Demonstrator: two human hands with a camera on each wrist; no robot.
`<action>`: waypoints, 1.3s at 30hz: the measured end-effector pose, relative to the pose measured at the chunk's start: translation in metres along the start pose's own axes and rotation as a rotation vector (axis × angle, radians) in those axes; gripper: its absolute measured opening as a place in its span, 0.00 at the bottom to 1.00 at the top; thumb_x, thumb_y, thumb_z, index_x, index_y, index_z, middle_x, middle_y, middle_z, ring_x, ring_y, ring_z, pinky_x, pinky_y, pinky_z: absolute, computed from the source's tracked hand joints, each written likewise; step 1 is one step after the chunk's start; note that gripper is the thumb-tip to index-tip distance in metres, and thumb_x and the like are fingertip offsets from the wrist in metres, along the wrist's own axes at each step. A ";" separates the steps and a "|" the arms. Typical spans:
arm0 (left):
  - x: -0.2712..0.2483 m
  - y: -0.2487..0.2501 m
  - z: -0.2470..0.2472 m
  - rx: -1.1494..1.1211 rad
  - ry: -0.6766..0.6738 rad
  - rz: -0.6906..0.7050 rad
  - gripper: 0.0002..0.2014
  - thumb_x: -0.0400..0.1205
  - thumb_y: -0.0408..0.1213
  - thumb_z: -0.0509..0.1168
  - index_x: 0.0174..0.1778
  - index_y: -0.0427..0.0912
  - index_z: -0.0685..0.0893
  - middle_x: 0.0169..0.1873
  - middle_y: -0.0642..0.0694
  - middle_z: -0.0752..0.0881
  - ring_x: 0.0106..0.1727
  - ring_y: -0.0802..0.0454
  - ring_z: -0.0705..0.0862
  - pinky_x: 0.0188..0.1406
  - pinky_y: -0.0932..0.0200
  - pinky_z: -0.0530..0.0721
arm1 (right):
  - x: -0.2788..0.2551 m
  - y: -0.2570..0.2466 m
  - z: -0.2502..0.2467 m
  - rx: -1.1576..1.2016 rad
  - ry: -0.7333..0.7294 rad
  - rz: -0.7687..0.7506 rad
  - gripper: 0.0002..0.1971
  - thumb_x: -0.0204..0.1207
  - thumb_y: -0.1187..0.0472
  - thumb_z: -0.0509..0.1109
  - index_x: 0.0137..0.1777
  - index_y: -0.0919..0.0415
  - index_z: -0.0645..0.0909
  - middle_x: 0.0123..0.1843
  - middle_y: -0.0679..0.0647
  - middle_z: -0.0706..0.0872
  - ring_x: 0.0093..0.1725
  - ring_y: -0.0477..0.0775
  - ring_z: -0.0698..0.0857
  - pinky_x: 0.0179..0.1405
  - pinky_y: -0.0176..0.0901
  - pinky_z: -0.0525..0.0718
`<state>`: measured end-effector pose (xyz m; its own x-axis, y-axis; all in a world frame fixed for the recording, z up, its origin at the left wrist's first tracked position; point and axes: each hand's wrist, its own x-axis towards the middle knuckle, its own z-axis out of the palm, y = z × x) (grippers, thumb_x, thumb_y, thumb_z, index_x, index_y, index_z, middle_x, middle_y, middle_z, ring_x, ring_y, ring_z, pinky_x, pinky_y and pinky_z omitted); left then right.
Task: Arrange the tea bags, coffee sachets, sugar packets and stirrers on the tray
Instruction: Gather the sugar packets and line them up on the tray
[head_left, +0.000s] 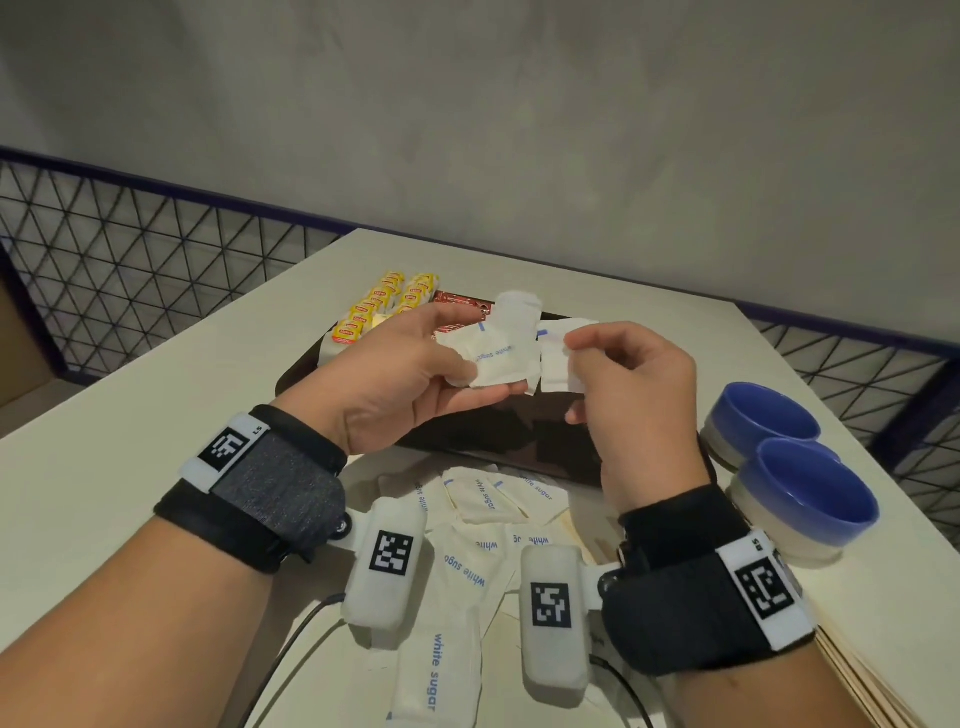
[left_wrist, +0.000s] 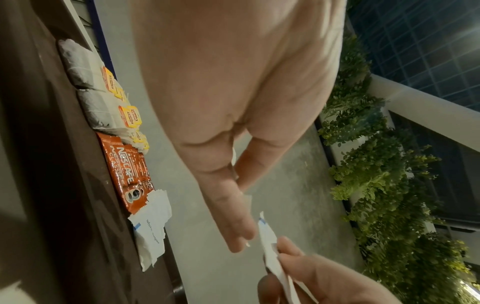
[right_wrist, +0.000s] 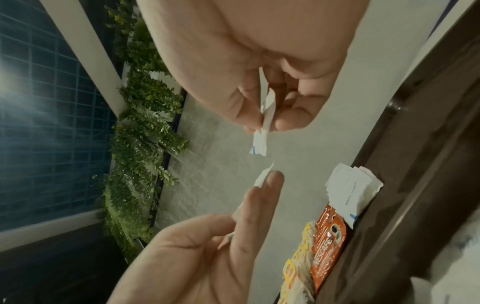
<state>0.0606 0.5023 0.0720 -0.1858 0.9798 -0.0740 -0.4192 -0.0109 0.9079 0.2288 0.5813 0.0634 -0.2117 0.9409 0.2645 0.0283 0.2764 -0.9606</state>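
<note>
Two white sugar packets (head_left: 501, 353) sit mid-frame: left hand (head_left: 405, 374) holds some with its thumb, right hand (head_left: 631, 384) pinches one.

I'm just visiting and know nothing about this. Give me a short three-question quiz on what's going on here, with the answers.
1. True or false: the tea bags already lie on the tray.
2. Which hand pinches a single sugar packet at fingertip level?
A. left hand
B. right hand
C. neither
3. Fill in: the two empty bowls beside the tray are ____ inside.

Key
1. True; they sit in rows at its far left, next to the coffee sachets.
2. B; the right hand pinches one, while the left hand holds a small bundle of sugar packets.
3. Blue.
</note>
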 end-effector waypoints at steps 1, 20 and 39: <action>-0.001 0.000 0.001 0.004 -0.008 0.001 0.26 0.85 0.12 0.56 0.74 0.40 0.76 0.68 0.29 0.86 0.56 0.29 0.93 0.47 0.50 0.95 | 0.000 -0.001 0.000 0.087 -0.011 0.040 0.11 0.80 0.71 0.68 0.50 0.54 0.88 0.51 0.50 0.89 0.45 0.59 0.91 0.27 0.44 0.85; -0.001 0.004 0.000 0.160 0.044 -0.035 0.15 0.84 0.41 0.73 0.64 0.39 0.85 0.44 0.38 0.94 0.36 0.49 0.91 0.30 0.62 0.91 | -0.004 -0.005 -0.002 0.178 -0.295 0.150 0.11 0.77 0.76 0.73 0.45 0.62 0.93 0.46 0.58 0.93 0.38 0.51 0.79 0.32 0.43 0.76; 0.008 0.000 -0.006 0.172 0.252 0.093 0.19 0.79 0.27 0.77 0.66 0.41 0.84 0.62 0.38 0.90 0.54 0.42 0.94 0.33 0.59 0.92 | 0.002 -0.012 -0.010 0.366 -0.376 0.270 0.18 0.74 0.78 0.74 0.63 0.70 0.84 0.54 0.69 0.92 0.38 0.54 0.83 0.29 0.36 0.81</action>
<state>0.0537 0.5092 0.0684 -0.4396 0.8956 -0.0681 -0.2378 -0.0429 0.9704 0.2383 0.5820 0.0761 -0.5774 0.8161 0.0224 -0.1959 -0.1118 -0.9742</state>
